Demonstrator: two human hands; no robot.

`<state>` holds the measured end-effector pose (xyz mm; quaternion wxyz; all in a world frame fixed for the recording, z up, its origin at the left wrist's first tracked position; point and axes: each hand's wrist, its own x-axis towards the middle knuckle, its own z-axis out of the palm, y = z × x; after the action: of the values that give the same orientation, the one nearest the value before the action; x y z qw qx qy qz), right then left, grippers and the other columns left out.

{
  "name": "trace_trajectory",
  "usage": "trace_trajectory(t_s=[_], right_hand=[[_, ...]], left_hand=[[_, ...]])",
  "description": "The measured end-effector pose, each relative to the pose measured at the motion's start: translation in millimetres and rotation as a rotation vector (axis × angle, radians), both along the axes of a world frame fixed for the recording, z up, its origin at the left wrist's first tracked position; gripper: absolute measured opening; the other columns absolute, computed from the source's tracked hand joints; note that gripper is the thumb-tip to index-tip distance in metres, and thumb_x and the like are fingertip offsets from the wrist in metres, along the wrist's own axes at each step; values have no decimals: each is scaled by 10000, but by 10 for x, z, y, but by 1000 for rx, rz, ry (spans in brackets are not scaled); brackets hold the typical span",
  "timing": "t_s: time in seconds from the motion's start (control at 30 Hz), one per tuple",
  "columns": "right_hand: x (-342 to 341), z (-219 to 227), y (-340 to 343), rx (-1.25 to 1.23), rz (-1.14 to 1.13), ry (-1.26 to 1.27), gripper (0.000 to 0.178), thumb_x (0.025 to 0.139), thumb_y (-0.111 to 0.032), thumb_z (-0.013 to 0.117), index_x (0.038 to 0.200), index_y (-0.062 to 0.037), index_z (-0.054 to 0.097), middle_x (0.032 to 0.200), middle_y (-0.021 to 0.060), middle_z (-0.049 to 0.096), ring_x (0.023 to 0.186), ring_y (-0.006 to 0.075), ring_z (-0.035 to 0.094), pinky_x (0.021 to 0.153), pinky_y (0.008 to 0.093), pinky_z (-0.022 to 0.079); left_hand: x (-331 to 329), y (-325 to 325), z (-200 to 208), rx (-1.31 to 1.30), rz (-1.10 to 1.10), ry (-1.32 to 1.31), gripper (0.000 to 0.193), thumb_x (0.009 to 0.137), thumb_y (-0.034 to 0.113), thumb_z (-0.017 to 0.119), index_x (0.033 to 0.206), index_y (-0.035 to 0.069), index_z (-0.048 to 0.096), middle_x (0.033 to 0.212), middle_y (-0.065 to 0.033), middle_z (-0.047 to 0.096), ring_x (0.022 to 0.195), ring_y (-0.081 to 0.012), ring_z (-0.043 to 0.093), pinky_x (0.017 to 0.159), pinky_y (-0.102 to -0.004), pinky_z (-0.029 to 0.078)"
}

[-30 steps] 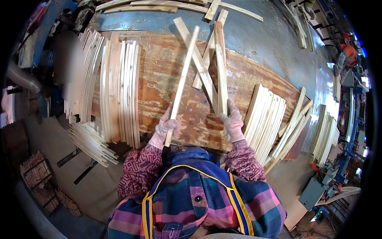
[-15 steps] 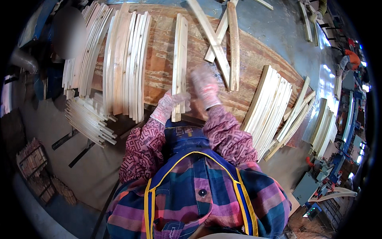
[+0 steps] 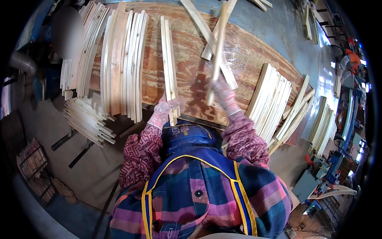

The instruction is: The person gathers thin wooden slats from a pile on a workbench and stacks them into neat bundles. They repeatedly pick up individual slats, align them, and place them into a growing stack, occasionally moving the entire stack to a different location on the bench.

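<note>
My gloved left hand [image 3: 163,111] grips the near end of a pair of pale wooden strips [image 3: 168,63], which lie side by side along the table and stick out a little past its front edge. In my gloved right hand [image 3: 224,92] is one wooden strip [image 3: 217,59], blurred by motion and pointing away from me. Its near end juts out beside the glove. Beneath and behind it, two more strips cross each other, one of them a slanting wooden strip [image 3: 199,24]. Both forearms wear patterned pink sleeves.
A row of upright-laid strips [image 3: 124,63] covers the table's left part, with another stack [image 3: 81,51] beyond it. More strips [image 3: 270,99] lean at the right edge of the brown plywood tabletop [image 3: 183,87]. A strip bundle [image 3: 88,119] sits lower left. Other people work at far right.
My right hand has moved right and taken hold of a strip, which has shifted left and tilted. The left hand and its pair of strips have moved slightly left.
</note>
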<state>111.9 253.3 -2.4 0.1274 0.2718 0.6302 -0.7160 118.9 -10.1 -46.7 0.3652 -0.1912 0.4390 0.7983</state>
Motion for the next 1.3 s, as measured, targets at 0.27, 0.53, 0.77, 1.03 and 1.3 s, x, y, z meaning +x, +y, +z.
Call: trace_trajectory(t_s=[0.27, 0.53, 0.77, 1.03, 1.3], right_hand=[[-596, 302, -167, 1418, 599, 69, 696, 913, -288, 605, 1512, -134, 287, 1285, 171, 592, 1208, 288, 571, 1001, 441, 463], [-338, -168, 365, -370, 108, -113, 440, 924, -213, 604, 1312, -20, 527, 1103, 166, 645, 940, 248, 653, 809, 379, 574], [-119, -142, -25, -674, -129, -204, 366, 973, -219, 521, 1236, 35, 542, 999, 167, 652, 822, 267, 658, 703, 397, 573], [-327, -123, 44, 192, 825, -170, 452, 1006, -455, 491, 1103, -51, 669, 879, 113, 677, 795, 212, 641, 758, 351, 564], [-1959, 26, 272, 1112, 260, -371, 1015, 796, -620, 662, 1521, -98, 179, 1240, 254, 596, 1133, 400, 609, 891, 555, 512]], left_hand=[[26, 68, 1, -98, 75, -14, 637, 819, -8, 708, 1361, 121, 399, 967, -118, 620, 795, -250, 676, 668, -393, 608], [-1, 120, 62, -165, -46, 97, 748, 804, 5, 728, 1454, 118, 375, 1087, -64, 599, 953, -196, 621, 820, -314, 560], [-432, 72, 236, -1265, -968, 298, 1000, 739, 529, 762, 1539, 185, 271, 1339, -252, 499, 1287, -389, 479, 1072, -433, 397], [-749, 929, 545, -1110, -362, 627, 466, 769, 369, 727, 1160, 120, 679, 1088, -133, 676, 1142, -289, 554, 1031, -429, 428], [-201, 1026, 91, -1639, -113, 790, 442, 710, 210, 764, 1110, 62, 648, 1396, -153, 420, 1310, -374, 362, 1098, -459, 353]])
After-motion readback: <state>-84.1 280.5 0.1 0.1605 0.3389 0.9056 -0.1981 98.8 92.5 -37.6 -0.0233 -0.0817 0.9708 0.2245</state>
